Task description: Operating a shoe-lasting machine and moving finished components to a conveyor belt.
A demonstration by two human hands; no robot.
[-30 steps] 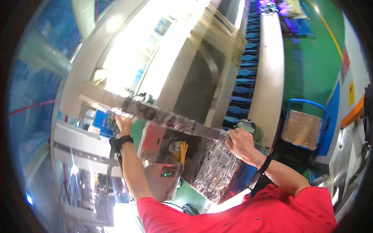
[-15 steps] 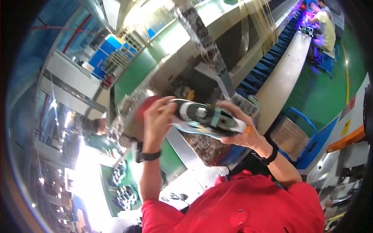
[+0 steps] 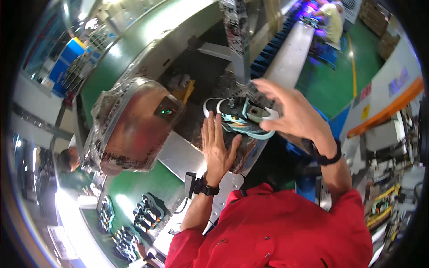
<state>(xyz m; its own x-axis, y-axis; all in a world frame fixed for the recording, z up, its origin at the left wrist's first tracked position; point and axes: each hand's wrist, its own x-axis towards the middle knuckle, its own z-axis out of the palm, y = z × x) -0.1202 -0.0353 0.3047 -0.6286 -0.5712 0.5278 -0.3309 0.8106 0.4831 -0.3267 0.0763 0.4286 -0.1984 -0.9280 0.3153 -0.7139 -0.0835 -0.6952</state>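
A black, white and pale-teal sneaker (image 3: pixel 233 123) with orange accents lies on a plastic-wrapped machine ledge in front of me. A grey-green insert (image 3: pixel 257 113) fills its ankle opening. My left hand (image 3: pixel 216 147) is at the toe end on the near side, fingers stretched out and thumb apart. It seems to be touching or almost touching the shoe's side. Beyond the heel end, my right hand (image 3: pixel 292 109) is raised with thumb and fingers wide apart, gripping nothing. Each wrist wears a black band.
Left of the shoe is a plastic-wrapped control box (image 3: pixel 138 127) with small green lights. A metal post (image 3: pixel 239 49) rises just behind it. A long conveyor (image 3: pixel 290 53) runs away to where a person in yellow (image 3: pixel 331 22) sits. Several sneakers (image 3: pixel 147 212) lie at lower left.
Both hands held the sneaker; now it rests on the ledge and they have let go, fingers spread. The view has turned, bringing the control box into plain sight.
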